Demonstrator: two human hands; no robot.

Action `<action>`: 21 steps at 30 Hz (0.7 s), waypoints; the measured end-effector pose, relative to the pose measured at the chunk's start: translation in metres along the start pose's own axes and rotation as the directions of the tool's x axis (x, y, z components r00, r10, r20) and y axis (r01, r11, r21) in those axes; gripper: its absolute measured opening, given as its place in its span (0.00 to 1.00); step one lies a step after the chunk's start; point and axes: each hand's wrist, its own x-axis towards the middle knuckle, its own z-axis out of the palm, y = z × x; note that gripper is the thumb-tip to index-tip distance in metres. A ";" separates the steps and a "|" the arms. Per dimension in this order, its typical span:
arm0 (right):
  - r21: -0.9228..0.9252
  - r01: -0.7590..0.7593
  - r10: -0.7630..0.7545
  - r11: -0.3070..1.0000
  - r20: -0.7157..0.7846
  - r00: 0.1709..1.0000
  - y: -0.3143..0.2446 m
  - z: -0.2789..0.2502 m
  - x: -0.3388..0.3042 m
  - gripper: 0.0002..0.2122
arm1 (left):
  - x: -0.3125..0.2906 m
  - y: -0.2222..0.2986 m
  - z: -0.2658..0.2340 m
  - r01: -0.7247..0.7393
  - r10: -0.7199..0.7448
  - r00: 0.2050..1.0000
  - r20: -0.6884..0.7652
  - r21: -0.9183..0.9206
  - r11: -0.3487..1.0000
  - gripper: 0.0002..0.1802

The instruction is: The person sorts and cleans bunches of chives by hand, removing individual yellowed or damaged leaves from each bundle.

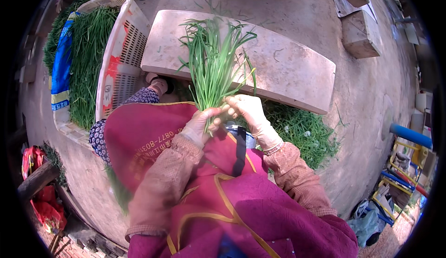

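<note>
A bunch of long green chives (210,67) stands fanned out in front of me, a few yellowed leaves at its right side. My left hand (200,124), in a pale thin glove, is closed round the lower stems. Gloved likewise, my right hand (251,114) has its fingers bent and pressed against the right side of the stems, just beside the left fingers. Exactly which stems the right fingertips pinch is hidden. The leaf tips reach over a pale stone bench (283,65) ahead of me.
At the left a white plastic crate (107,79) is packed with more chives (93,49), a blue sack (62,63) along its side. Loose green trimmings (304,135) lie on the ground right of my knees. A stone block (360,34) stands far right, blue-yellow frames (395,183) lower right.
</note>
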 end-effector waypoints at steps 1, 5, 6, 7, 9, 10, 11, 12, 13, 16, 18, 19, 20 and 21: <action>-0.015 0.003 -0.004 1.000 -0.021 1.000 0.000 0.000 -0.002 0.09 | 0.001 0.000 0.000 0.009 -0.009 1.000 -0.005 -0.019 1.000 0.10; -0.055 0.089 -0.094 0.994 -0.086 0.992 -0.003 0.001 -0.019 0.08 | 0.007 -0.005 0.000 0.025 -0.027 0.998 -0.055 -0.045 0.999 0.11; -0.060 0.130 -0.135 0.990 -0.090 0.987 -0.006 0.005 -0.027 0.07 | 0.008 -0.005 -0.001 0.018 -0.021 0.997 -0.078 -0.039 0.999 0.11; 0.016 0.085 -0.083 0.996 -0.122 0.989 -0.015 0.011 -0.038 0.06 | 0.008 -0.005 -0.001 0.027 -0.030 0.994 -0.109 -0.029 0.999 0.11; -0.026 0.223 -0.224 0.974 -0.180 0.958 -0.033 0.014 -0.053 0.06 | 0.007 -0.002 0.002 0.045 -0.047 0.985 -0.168 -0.010 0.999 0.12; -0.049 0.292 -0.295 0.955 -0.205 0.933 -0.040 0.012 -0.059 0.06 | 0.005 -0.001 0.004 0.041 -0.043 0.988 -0.151 -0.016 0.999 0.12; -0.009 0.270 -0.267 0.963 -0.180 0.947 -0.046 0.000 -0.066 0.07 | 0.001 0.000 0.008 0.036 -0.038 0.990 -0.134 -0.022 0.999 0.12; -0.050 0.243 -0.247 0.969 -0.118 0.962 -0.051 -0.014 -0.069 0.09 | -0.003 0.003 0.009 0.022 -0.025 0.993 -0.119 -0.024 0.999 0.13; -0.060 0.175 -0.181 0.983 -0.126 0.975 -0.054 -0.026 -0.069 0.10 | 0.000 0.002 0.004 0.029 -0.032 0.996 -0.086 -0.035 0.999 0.14; -0.402 -0.012 -0.039 0.915 -0.118 0.992 -0.032 -0.057 -0.055 0.13 | 0.004 -0.003 -0.005 0.033 -0.035 0.999 -0.027 -0.071 0.997 0.13; -0.744 0.130 -0.218 0.656 -0.022 0.976 -0.004 -0.060 -0.045 0.14 | 0.003 -0.002 -0.002 0.026 -0.028 0.999 -0.024 -0.075 0.997 0.12; -0.586 0.157 -0.189 0.795 0.007 0.982 0.006 -0.058 -0.036 0.17 | 0.004 -0.001 0.001 0.028 -0.029 0.999 -0.013 -0.074 0.997 0.12; -0.339 0.058 -0.064 0.939 -0.009 0.998 0.013 -0.051 -0.027 0.19 | 0.005 -0.002 0.002 0.038 -0.039 0.999 -0.011 -0.072 0.997 0.11; -0.184 0.001 0.002 0.983 0.015 1.000 0.007 -0.041 -0.022 0.19 | 0.005 -0.002 0.002 0.041 -0.043 0.999 -0.016 -0.072 0.997 0.11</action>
